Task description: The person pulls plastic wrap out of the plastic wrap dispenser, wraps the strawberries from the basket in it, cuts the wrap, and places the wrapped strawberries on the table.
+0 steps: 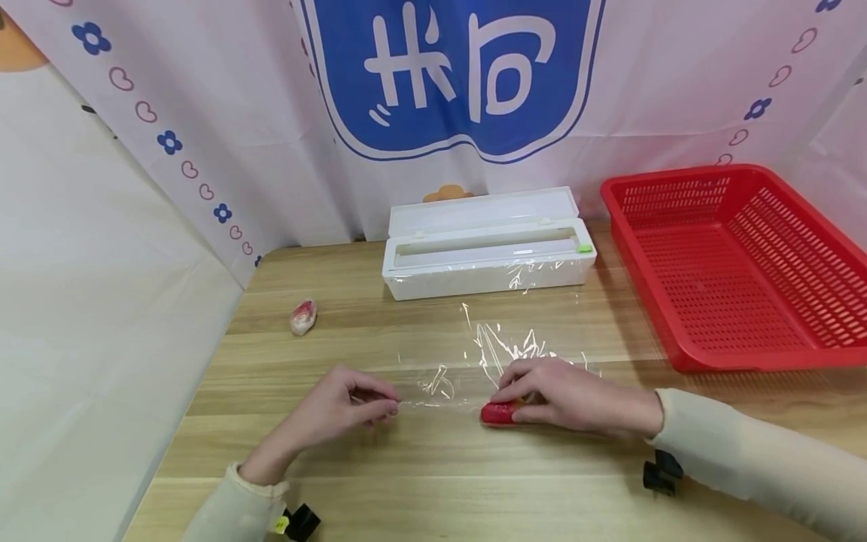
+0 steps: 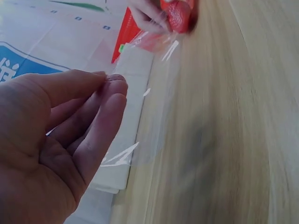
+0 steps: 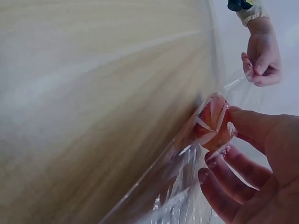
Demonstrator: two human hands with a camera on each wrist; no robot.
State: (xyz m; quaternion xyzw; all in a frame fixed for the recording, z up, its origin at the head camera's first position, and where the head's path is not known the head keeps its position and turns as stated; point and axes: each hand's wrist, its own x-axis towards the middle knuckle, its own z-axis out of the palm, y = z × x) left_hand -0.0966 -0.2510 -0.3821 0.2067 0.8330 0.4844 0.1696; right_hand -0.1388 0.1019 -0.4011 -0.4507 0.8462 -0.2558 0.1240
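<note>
Clear plastic film (image 1: 440, 376) stretches from the white dispenser box (image 1: 488, 280) toward the front of the wooden table. My left hand (image 1: 345, 410) pinches the film's near left corner between thumb and fingertips; the left wrist view shows this hand (image 2: 70, 126) close up. At the near right part of the film, my right hand (image 1: 565, 395) grips a red and orange piece (image 1: 498, 413) low over the table. In the right wrist view, film lies over that piece (image 3: 215, 121), between the thumb and fingers of the right hand (image 3: 252, 163).
A small film-wrapped, red and white piece (image 1: 303, 317) lies on the table's left side. The dispenser's lid stands open at the back. A red slotted basket (image 1: 684, 354) is at the right, and a printed curtain (image 1: 271, 113) hangs behind the table.
</note>
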